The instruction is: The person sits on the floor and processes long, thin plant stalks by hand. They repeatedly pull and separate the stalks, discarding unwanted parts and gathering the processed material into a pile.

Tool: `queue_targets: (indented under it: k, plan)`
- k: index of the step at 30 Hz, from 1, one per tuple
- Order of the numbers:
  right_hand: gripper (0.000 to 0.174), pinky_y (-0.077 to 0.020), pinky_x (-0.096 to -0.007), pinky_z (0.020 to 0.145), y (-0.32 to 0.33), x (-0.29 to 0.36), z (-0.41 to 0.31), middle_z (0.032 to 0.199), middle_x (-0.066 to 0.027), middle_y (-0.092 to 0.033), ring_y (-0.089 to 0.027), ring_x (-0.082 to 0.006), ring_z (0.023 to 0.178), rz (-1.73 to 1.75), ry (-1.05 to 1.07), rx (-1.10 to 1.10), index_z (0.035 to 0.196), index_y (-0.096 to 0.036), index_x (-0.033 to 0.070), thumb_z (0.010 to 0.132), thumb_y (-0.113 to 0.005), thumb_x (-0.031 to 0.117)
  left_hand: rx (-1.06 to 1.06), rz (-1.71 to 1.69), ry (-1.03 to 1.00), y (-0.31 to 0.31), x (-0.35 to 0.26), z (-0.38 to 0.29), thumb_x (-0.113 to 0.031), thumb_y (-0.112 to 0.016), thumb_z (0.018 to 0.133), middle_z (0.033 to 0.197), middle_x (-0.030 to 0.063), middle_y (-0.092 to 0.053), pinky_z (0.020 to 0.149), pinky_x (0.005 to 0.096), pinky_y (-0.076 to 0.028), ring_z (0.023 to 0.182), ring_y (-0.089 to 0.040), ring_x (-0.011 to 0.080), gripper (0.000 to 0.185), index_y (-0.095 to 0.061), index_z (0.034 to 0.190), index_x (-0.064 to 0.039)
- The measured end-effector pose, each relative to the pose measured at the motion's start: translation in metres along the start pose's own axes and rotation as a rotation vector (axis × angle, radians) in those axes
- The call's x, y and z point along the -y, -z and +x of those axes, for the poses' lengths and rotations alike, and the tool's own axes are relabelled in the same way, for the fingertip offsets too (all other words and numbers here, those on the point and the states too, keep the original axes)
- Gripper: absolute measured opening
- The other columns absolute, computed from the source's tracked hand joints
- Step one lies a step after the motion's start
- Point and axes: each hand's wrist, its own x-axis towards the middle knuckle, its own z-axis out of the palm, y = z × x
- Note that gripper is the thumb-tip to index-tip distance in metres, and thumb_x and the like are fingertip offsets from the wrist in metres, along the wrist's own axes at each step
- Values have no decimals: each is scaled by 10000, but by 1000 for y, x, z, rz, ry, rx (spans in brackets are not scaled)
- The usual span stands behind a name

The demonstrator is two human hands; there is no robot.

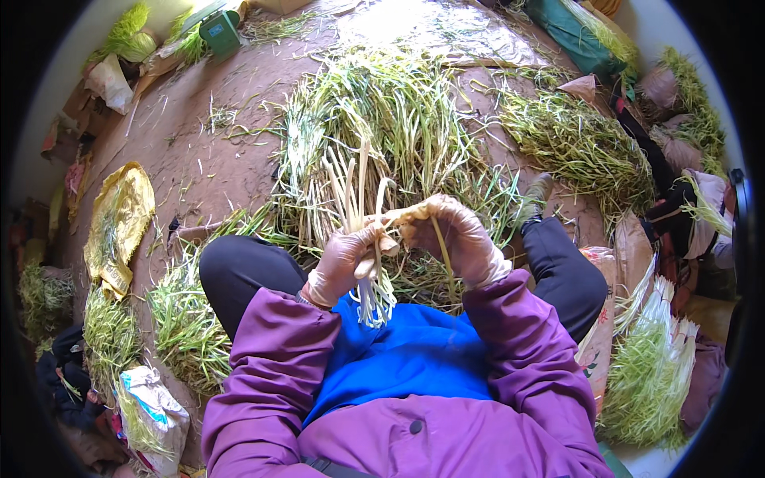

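Both hands wear thin, pale gloves and meet in front of a blue apron (412,352). My left hand (343,260) is closed around a small bunch of pale plant stalks (352,200), whose roots or thick ends hang toward the apron. My right hand (457,239) sits just to the right, fingers curled on a yellowish-brown leaf or peeled stalk skin (415,210) that stretches to the bunch. A thin withered strand (443,254) dangles beside its palm. Beyond the hands lies a large heap of long green-and-yellow leafy stalks (382,119) on the floor.
More stalk piles lie at right (577,140) and left (185,316). Tied pale bundles (651,352) stand at the lower right. A yellow woven sack (119,221) is on the left, a green scale (220,31) at the upper left. Other people sit at the far right and lower left.
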Motion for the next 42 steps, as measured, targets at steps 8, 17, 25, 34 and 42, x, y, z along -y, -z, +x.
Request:
queue_targets:
  k: [8,17,25,34,42]
  plan:
    - [220,-584,-300,710,69,88,17,952,-144,-681,-680,-215,851,-224,334,-469,1007,-619,-43,880,-597,136,263,-150,90,0,-7,-6,-172,-450,976,724,69,-636,354,184,-402,348,-420,40,478,-359,1368,87]
    - [209,-500,-279,637,195,187,-46,786,-66,-667,-622,-160,713,-1410,-46,-1366,916,-672,54,862,-636,252,207,-247,30,17,-7,-9,-146,-436,973,753,102,-653,359,206,-426,327,-420,57,462,-345,1346,111]
    - [444,-457,-277,923,82,12,7,1140,-67,-641,-599,-137,1029,-757,-215,50,1260,-556,50,967,-494,378,160,50,110,-6,5,2,-201,-497,964,749,100,-662,373,173,-421,410,-507,62,435,-458,1301,72]
    - [232,-509,-294,771,1,22,17,855,-73,-678,-652,-156,794,-743,-182,-162,1013,-652,1,922,-596,208,-24,86,-17,8,1,-4,-344,-483,973,1133,130,-635,625,267,-527,715,-638,151,483,-509,1302,8]
    - [279,-487,-359,770,2,-37,28,897,-96,-660,-632,-216,846,-1565,0,468,970,-649,55,903,-542,304,103,-174,78,11,8,5,-341,-442,984,1147,130,-607,818,364,-543,982,-625,209,535,-417,1344,54]
